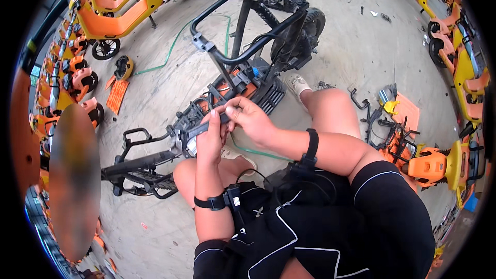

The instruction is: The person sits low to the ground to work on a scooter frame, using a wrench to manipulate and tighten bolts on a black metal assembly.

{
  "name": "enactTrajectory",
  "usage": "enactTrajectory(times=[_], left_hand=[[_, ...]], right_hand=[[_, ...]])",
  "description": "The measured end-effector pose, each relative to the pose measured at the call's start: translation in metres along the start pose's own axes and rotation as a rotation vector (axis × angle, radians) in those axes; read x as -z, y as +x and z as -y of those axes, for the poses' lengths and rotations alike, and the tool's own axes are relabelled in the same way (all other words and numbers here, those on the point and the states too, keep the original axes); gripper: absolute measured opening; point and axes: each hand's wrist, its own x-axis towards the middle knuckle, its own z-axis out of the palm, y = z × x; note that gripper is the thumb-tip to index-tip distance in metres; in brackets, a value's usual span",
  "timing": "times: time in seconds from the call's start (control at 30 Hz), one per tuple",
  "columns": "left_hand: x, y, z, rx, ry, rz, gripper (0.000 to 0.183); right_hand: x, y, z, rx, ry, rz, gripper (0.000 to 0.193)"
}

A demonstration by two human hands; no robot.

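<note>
A stripped black scooter frame (pixel 241 59) stands in front of me, its bare tubes rising to the far right. In its low middle section lie dark parts and an orange panel (pixel 248 91). Over this section, my left hand (pixel 208 138) is closed around a long black part (pixel 192 133), whose exact kind I cannot make out. My right hand (pixel 251 119) meets it from the right, thumb and fingers pinched together at the part's upper end. Anything small between those fingertips is hidden. The frame's black wheel (pixel 313 25) is at the far end.
Orange and yellow scooters (pixel 111 31) line the left, with more (pixel 460 67) on the right. A helmet (pixel 124 67), an orange perforated mat (pixel 118 97) and a green hose (pixel 168 57) lie on the floor. Loose parts and a peach-coloured panel (pixel 407 113) lie to my right.
</note>
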Motion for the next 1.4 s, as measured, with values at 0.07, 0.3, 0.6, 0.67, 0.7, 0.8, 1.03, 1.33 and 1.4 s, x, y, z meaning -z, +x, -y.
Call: enactTrajectory(times=[0.07,0.3,0.6,0.67,0.7,0.8,1.03,1.33,1.4], left_hand=[[0.007,-0.009,-0.007,0.033,-0.079,-0.102,0.046],[0.044,-0.004,-0.021,-0.002,-0.650,-0.223,0.041],[0.063,0.011,-0.005,0.124,-1.046,-0.085,0.039],[0.062,0.015,-0.002,0.088,-1.030,-0.107,0.033],[0.058,0.015,-0.004,0.069,-1.005,-0.113,0.032],[0.044,0.027,-0.016,0.080,-0.940,-0.106,0.032],[0.067,0.053,0.008,0.263,-0.900,-0.231,0.035],[0.067,0.072,0.021,0.239,-0.846,-0.249,0.036],[0.062,0.077,0.019,0.277,-0.870,-0.308,0.035]], right_hand=[[0.005,-0.003,-0.009,-0.024,-0.173,-0.016,0.029],[0.146,0.021,-0.036,-0.321,-1.606,0.472,0.039],[0.358,0.047,-0.038,-0.555,-1.597,-0.450,0.031],[0.347,0.057,-0.038,-0.720,-1.467,-0.432,0.031],[0.340,0.062,-0.039,-0.801,-1.401,-0.425,0.032],[0.356,0.085,-0.053,-0.693,-1.440,-0.413,0.034],[0.422,0.125,-0.103,-0.441,-1.445,-0.561,0.038],[0.523,0.169,-0.112,-0.632,-1.691,-0.402,0.040],[0.526,0.184,-0.122,-0.657,-1.706,-0.380,0.039]])
